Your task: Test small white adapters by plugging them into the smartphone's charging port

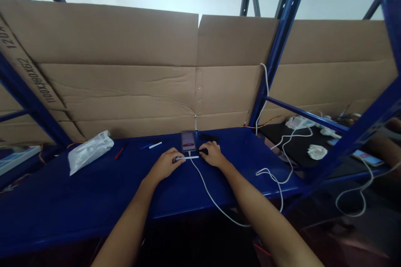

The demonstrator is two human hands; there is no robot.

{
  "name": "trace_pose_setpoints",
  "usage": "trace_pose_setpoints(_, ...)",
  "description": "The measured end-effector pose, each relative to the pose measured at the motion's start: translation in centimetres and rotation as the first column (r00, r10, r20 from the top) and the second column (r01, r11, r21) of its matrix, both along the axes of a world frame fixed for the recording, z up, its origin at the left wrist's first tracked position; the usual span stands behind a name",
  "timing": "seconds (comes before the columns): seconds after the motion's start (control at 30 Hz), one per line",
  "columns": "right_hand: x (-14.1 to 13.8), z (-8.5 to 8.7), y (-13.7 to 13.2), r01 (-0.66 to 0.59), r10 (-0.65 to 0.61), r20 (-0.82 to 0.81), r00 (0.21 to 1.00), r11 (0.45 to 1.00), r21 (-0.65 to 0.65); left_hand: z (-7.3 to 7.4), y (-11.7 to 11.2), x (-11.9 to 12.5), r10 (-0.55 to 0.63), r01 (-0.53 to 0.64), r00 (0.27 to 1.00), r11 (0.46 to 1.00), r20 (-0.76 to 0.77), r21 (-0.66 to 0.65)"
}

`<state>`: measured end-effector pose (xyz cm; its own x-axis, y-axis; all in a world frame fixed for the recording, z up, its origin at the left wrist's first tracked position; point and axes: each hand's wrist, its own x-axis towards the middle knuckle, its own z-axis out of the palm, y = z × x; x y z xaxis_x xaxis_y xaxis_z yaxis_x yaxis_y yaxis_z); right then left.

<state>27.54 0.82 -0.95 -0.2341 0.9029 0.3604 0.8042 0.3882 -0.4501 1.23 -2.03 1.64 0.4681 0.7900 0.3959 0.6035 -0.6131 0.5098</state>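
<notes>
My left hand (167,163) is closed on the dark end of a thin white pen-like stick (191,157), which lies level and points right. My right hand (214,155) is by the stick's free end, fingers curled round a small black piece (204,151) whose kind I cannot make out. Just beyond both hands a phone (188,142) lies on the blue table (125,192), its screen lit. A white charging cable (203,181) runs from the phone's near edge, under the stick, and over the table's front edge.
At the left lie a white plastic bag (90,152), a red pen (119,153) and a short white stick (155,144). Dark pens (209,137) lie behind my right hand. Cardboard (131,91) walls the back. Beyond the right blue post (275,54) are loose cables, crumpled tissue (317,152) and another person's arm.
</notes>
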Motion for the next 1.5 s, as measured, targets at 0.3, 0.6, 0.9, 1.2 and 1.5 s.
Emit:
trace_pose_setpoints(0.3,-0.9,-0.1,0.1,-0.028,0.03,-0.051,0.998,0.999,0.045,0.2,0.1,-0.1,0.136,-0.139,0.99,0.987,0.037,0.086)
trace_pose_setpoints(0.6,-1.1,0.0,0.0,-0.029,0.028,0.002,1.0,0.998,0.056,0.0,0.3,-0.3,0.162,-0.165,0.986,0.981,0.039,0.1)
trace_pose_setpoints(0.9,-1.1,-0.2,0.3,-0.01,0.015,-0.094,0.995,0.998,0.056,0.1,0.2,-0.2,0.168,-0.169,0.986,0.981,0.023,0.09)
trace_pose_setpoints(1.2,-1.2,-0.2,0.1,-0.008,0.021,-0.159,0.987,0.997,0.081,0.1,0.2,-0.2,0.174,-0.175,0.985,0.979,0.021,0.101)
trace_pose_setpoints(1.5,-1.1,0.7,-0.6,-0.111,0.144,-0.172,0.974,0.976,0.189,-0.1,0.5,-0.5,0.194,-0.2,0.979,0.975,0.061,0.096)
